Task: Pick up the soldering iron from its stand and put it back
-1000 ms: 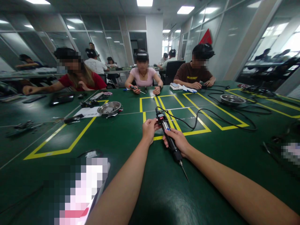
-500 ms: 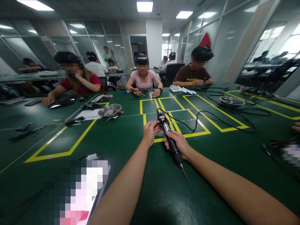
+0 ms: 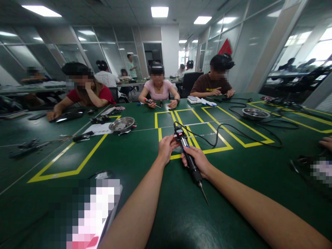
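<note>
An electric screwdriver with a black and silver body lies slantwise in my right hand, which is wrapped round its middle. Its long thin bit points down toward me, over the green table. My left hand has its fingers closed at the screwdriver's far end, beside a small red part near the cord. What those fingertips pinch there is partly hidden. From that end a black cord loops away to the right across the table.
Yellow tape outlines mark the table. One metal bowl stands left beside a white sheet, another metal bowl on the right near cables. White gloves lie farther back. Several people sit around the table. A blurred-out bright object lies front left.
My hands and the screwdriver stay nearly where they were. The view has tilted slightly. Across the table, the person in brown has moved their hands apart.
</note>
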Available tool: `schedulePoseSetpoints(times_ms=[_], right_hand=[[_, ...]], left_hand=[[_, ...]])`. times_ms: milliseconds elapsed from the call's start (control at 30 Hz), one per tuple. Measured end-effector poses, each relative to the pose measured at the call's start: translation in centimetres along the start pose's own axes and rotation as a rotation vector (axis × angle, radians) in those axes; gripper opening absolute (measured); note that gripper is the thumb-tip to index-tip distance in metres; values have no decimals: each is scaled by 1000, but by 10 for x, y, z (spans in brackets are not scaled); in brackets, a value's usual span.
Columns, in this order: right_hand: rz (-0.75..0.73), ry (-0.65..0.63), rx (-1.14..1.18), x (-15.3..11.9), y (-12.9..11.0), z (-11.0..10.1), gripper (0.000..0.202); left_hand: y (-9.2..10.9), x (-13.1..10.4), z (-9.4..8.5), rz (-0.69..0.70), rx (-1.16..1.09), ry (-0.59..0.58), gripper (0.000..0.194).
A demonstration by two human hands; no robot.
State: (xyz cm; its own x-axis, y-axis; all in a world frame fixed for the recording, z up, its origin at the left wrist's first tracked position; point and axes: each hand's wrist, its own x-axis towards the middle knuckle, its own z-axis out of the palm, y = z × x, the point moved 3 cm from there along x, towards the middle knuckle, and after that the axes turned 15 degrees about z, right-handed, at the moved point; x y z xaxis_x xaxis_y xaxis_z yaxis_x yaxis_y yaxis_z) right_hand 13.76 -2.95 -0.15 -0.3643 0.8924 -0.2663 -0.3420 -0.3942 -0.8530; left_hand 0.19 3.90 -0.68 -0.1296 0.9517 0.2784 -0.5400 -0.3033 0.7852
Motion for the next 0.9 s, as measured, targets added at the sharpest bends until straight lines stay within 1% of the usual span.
schedulePoseSetpoints(times_ms=[167,300,400,500,700,900], right_hand=[[-7,-3,1,1,0,0,27],[0,4,0,0,0,0,28],[2,-2,-16,-1,-1,1,29],[1,-6,-31,-2,-1,0,29],[0,-8,-23,0,1,-1,29],[10,4,-8,-2,-2,0,28]], left_hand=[[-1,0,0,-8,47,-30,26],[3,3,-4,-40,18,-41,25],[5,4,-6,-91,-4,-84,24],[7,3,-5,-107,-8,-115,25],[7,0,-2,-106,2,-95,26],[4,2,-4,-105,-87,-104,24]])
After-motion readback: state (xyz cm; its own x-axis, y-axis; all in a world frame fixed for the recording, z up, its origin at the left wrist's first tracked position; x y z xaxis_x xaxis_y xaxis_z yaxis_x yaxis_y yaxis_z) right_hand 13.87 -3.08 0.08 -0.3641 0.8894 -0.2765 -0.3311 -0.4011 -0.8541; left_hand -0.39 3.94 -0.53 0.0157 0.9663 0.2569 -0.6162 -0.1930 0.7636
